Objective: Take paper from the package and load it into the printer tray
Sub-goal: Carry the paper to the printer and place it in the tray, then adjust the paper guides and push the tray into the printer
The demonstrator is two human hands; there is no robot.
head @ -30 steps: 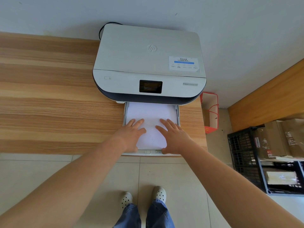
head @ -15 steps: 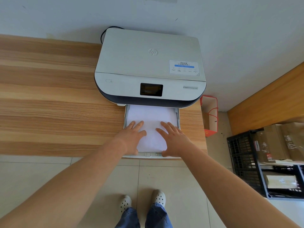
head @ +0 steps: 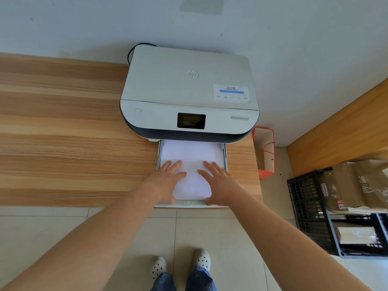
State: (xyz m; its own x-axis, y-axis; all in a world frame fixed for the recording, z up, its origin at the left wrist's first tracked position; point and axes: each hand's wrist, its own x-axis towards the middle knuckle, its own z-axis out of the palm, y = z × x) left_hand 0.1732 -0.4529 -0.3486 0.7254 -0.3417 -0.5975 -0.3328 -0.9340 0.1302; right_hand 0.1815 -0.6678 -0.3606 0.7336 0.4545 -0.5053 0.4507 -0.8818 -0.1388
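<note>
A wooden worktop [head: 63, 131] is occupied by a white printer [head: 189, 93], whose tray [head: 225, 156] is pulled out at the front edge. White paper [head: 189, 152] is laid in the tray, pressed flat under the left hand [head: 168, 181] and right hand [head: 220, 183]; nothing is held in either grip, fingers spread wide.

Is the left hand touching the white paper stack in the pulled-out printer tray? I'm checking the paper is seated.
Touching. The head view shows the left hand lying palm-down, fingers spread, flat on the white paper stack.
</note>
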